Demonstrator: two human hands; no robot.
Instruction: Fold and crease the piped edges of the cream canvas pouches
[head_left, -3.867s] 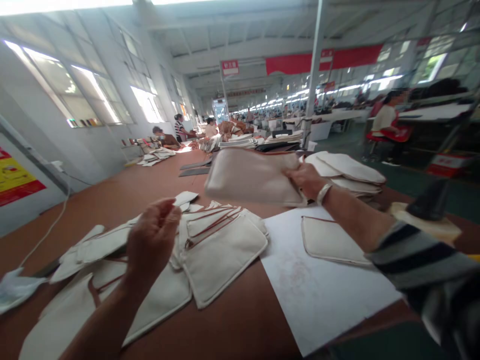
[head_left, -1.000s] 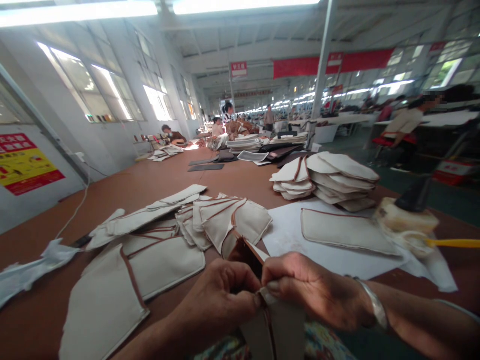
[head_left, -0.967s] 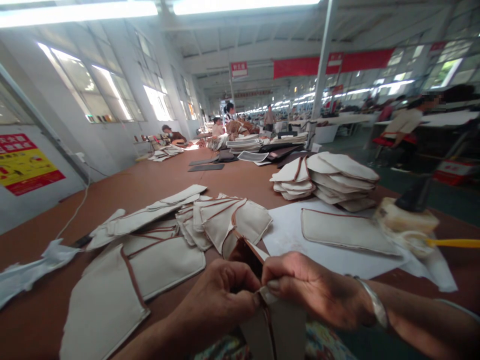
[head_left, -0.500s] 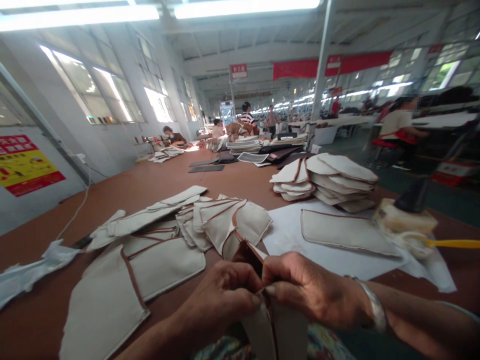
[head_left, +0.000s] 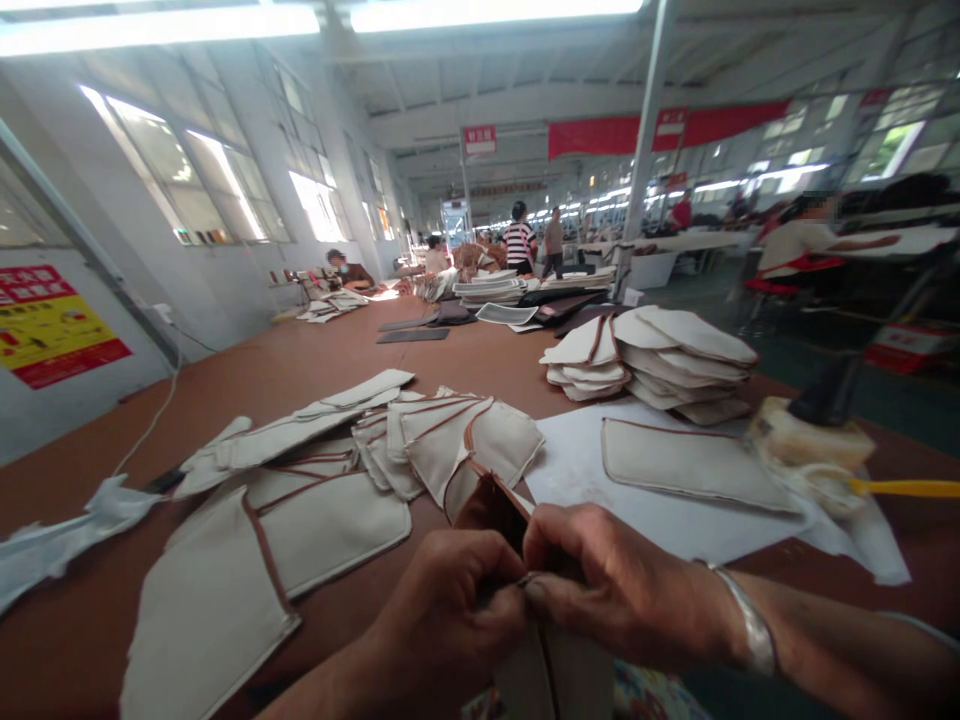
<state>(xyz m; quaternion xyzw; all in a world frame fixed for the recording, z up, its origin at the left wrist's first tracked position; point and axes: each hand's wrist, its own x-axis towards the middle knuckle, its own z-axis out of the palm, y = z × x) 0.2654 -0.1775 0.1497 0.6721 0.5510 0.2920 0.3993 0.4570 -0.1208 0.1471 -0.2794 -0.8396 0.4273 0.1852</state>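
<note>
My left hand (head_left: 450, 612) and my right hand (head_left: 611, 585) are closed together at the near edge of the brown table (head_left: 300, 360). Both pinch the brown-trimmed rim of a cream fabric pouch (head_left: 551, 672) that hangs down between them; its brown inside (head_left: 491, 507) shows just above my fingers. A silver bangle (head_left: 746, 625) circles my right wrist. Loose cream pouches (head_left: 330, 510) lie spread on the table left of my hands.
One flat pouch (head_left: 686, 462) rests on a white paper sheet (head_left: 577, 465). A stack of pouches (head_left: 660, 362) stands behind it. A cream tool with a black handle (head_left: 814, 430) sits at right. People work at tables farther back.
My right hand put a pouch on the far stack, then both hands took up another pouch near me. In the last second my fingers closed tighter on its rim; a striped-shirt person walked right in the background.
</note>
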